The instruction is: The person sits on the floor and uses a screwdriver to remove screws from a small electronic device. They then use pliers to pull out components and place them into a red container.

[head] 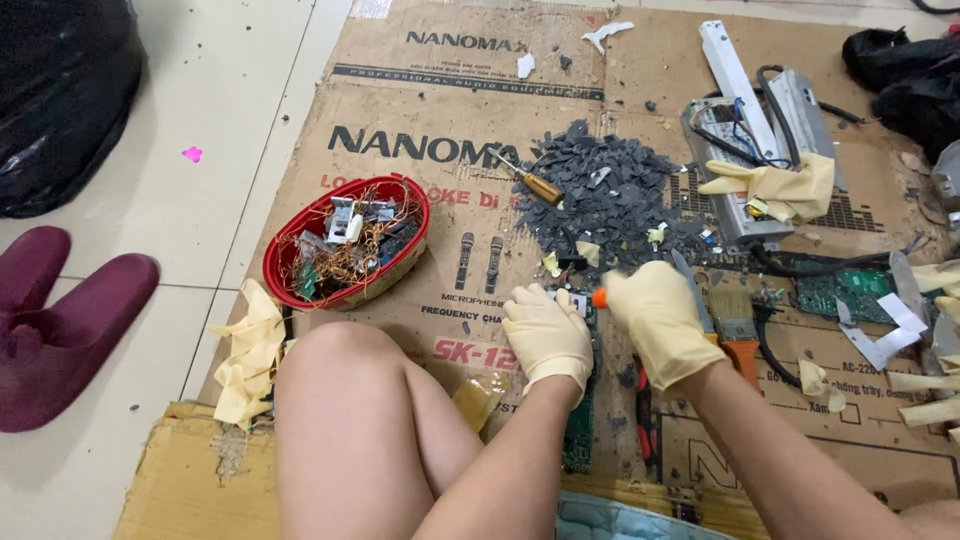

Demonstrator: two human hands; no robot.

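Both my hands wear pale yellow rubber gloves. My left hand (546, 335) presses down on a green circuit board (579, 425) that lies on the cardboard in front of my knee. My right hand (657, 318) is closed around a tool with an orange handle (599, 297), its tip pointing at the top of the board; the working end is hidden by my hands. A pile of dark grey chips (605, 195) lies just beyond both hands.
A red oval basket (290, 248) of copper wire and parts sits at the left. A wooden-handled screwdriver (535, 183), a paintbrush (738, 330), a knife (692, 290), spare gloves (780, 185), a grey metal device (745, 165), another green board (850, 292), maroon slippers (60, 320).
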